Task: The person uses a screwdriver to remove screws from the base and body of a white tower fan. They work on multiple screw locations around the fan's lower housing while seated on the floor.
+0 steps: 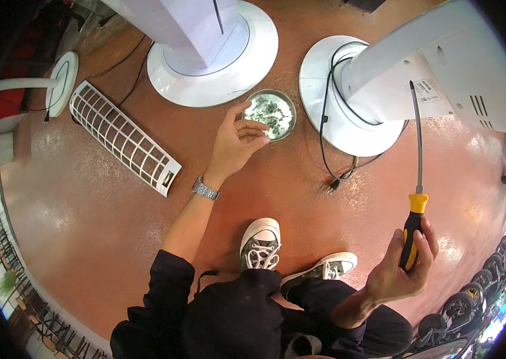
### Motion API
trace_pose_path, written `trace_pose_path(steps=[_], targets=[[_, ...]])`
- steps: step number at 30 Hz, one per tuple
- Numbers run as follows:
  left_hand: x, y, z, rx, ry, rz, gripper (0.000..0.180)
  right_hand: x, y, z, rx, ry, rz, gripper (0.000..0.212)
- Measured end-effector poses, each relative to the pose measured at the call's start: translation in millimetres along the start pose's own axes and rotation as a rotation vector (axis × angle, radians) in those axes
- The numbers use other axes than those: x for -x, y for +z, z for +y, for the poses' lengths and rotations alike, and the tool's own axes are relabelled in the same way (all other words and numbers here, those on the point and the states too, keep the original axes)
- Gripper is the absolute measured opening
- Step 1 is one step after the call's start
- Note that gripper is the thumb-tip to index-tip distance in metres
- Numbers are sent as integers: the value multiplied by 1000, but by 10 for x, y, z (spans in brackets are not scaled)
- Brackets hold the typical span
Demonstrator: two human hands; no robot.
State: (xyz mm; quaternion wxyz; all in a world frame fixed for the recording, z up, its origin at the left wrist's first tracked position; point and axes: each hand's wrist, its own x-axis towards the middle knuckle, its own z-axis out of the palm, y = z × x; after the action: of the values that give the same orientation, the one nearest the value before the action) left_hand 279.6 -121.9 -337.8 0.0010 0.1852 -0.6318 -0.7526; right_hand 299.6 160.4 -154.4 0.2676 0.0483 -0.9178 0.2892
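My left hand (239,146), with a watch (206,188) at the wrist, hangs over the near left edge of a round metal dish (292,113). Its thumb and index finger meet in a pinch; anything between them is too small to make out. Small dark pieces (270,110) lie scattered in the dish. In my right hand (405,266) is a screwdriver (415,224) with a black and yellow handle. Its long shaft points up and away, and the tip appears in front of a white appliance housing (444,78) at the right.
Two white round bases (220,90) (319,90) with columns stand ahead. A black power cord (325,143) trails from the right one to its plug. A white grille (124,137) lies at the left, near a smaller stand (64,84). Parked motorcycles (474,293) line the right edge.
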Motion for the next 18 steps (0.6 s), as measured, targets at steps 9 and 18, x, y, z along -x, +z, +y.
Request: trace_pose_path(steps=[9, 18], targets=[[-84, 141, 5, 30, 35, 24, 80, -22, -9, 41, -43, 4, -13, 28], [-163, -77, 65, -462, 107, 177, 62, 6, -53, 89, -17, -22, -11, 29]])
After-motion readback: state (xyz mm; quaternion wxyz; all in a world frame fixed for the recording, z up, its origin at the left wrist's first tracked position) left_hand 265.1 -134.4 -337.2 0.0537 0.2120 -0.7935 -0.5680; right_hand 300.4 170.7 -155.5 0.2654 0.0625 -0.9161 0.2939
